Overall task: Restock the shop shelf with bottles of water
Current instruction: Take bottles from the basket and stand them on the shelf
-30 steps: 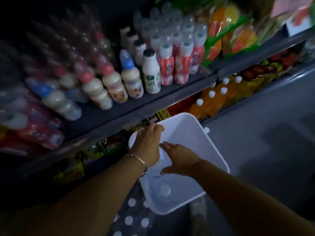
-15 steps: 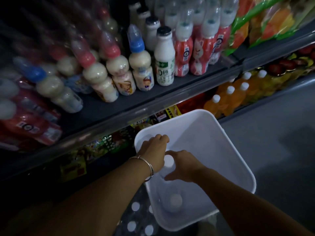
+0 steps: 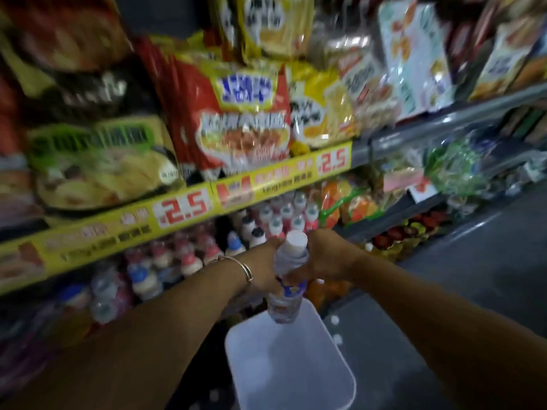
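We held a water bottle [image 3: 285, 294] upright above the white bin [image 3: 291, 377], our left hand [image 3: 266, 270] and right hand [image 3: 324, 261] both gripping its upper part, fingers curled round it. Beyond, the shelf's yellow price strip [image 3: 183, 208] read "2.5" beneath blurred noodle packets [image 3: 236, 113].

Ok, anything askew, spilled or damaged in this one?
Nothing stands out. Both hands, left and right, grip one capped water bottle upright above the white bin; no spill shows. The shelves look stocked and orderly, though motion blur hides fine detail.
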Demonstrator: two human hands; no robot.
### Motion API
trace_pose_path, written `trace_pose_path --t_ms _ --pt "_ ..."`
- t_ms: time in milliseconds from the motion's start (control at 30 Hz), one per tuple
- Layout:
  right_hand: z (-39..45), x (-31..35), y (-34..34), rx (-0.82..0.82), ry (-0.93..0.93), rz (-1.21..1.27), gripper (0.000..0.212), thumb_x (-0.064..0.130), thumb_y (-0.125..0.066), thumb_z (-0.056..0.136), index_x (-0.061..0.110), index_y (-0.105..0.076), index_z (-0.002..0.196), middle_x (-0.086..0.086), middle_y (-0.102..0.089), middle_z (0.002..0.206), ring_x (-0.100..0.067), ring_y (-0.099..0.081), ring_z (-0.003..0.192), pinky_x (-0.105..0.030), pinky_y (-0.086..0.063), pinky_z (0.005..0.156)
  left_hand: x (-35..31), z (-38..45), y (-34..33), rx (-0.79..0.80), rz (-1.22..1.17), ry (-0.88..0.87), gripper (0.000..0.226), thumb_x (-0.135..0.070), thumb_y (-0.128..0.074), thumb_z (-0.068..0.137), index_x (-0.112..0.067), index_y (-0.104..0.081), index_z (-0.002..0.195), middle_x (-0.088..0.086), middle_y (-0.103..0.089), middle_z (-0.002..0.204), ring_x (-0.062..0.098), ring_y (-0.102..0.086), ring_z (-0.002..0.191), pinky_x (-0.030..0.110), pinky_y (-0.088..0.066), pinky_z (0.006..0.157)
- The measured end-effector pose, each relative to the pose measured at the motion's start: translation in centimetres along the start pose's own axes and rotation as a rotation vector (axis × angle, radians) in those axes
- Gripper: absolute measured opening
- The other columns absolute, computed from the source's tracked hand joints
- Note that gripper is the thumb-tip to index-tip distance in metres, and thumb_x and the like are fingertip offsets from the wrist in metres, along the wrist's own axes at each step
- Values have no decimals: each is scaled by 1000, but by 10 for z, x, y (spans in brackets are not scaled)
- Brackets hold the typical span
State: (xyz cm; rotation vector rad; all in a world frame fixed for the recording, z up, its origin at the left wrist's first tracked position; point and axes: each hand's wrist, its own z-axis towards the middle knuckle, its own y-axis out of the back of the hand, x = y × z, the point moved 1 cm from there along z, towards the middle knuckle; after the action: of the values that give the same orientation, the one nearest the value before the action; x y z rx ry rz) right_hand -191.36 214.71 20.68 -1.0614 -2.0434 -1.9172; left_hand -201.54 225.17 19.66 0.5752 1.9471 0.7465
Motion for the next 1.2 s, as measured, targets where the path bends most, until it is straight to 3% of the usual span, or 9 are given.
trace_pose_path --t_ms 133,333,433,600,700,800,967,1133,1200 --pt "-28 55 101 -97 49 15 44 32 -85 64 12 -70 101 3 -64 91 -18 -64 90 -33 -51 80 -69 -45 72 -17 -53 -140 76 -8 -78 73 -15 -36 136 6 -52 132 23 -52 116 28 -44 85" --pt "-79 143 239 -221 161 128 15 16 -80 72 18 -66 69 3 -67 63 -18 -64 58 -25 -54 52 -168 -114 167 -173 -249 -373 57 7 -75 69 -32 -47 99 -18 -59 96 -10 -58 88 12 -49 74" --pt "-96 181 295 -293 218 181 21 17 -78 74 -1 -70 80 -15 -67 69 -23 -62 59 -28 -51 50 -205 -137 211 -263 -304 -449 58 6 -80 63 -28 -52 99 -9 -66 95 5 -64 88 19 -52 75" --pt "-107 227 376 -455 356 272 57 39 -81 61 -10 -67 86 -14 -61 65 -17 -53 56 -26 -41 53 -262 -172 279 -443 -349 -534 84 -22 -89 44 -16 -51 119 6 -67 112 21 -64 104 41 -51 93" --pt "-111 248 418 -518 431 315 40 34 -75 75 -1 -61 64 -12 -56 54 -15 -50 49 -24 -39 51 -293 -183 317 -540 -330 -539 88 -40 -87 40 -20 -51 118 2 -67 112 18 -64 104 41 -50 96" --pt "-100 260 459 -584 465 360 37 39 -74 74 6 -59 67 -9 -53 56 -17 -48 50 -24 -36 52 -319 -184 348 -582 -350 -567 85 -45 -90 42 -20 -54 115 1 -68 111 21 -66 102 43 -49 97" --pt "-70 267 520 -718 461 335 44 52 -76 66 11 -59 61 -6 -55 54 -16 -49 47 -25 -38 48 -351 -164 390 -708 -281 -572 51 -30 -75 73 -17 -57 119 -1 -68 111 13 -65 100 33 -49 95" --pt "-33 269 562 -827 407 271 55 58 -74 67 4 -65 70 -4 -57 55 -10 -52 41 -12 -35 36 -366 -120 414 -827 -202 -496 51 -27 -80 69 -21 -51 110 -4 -66 103 11 -64 94 32 -51 91" --pt "-16 268 572 -858 375 208 57 61 -72 68 7 -59 59 0 -52 48 -4 -48 33 -12 -32 32 -365 -99 419 -897 -190 -436 55 -28 -81 68 -19 -46 109 -7 -61 98 6 -60 86 22 -50 78"
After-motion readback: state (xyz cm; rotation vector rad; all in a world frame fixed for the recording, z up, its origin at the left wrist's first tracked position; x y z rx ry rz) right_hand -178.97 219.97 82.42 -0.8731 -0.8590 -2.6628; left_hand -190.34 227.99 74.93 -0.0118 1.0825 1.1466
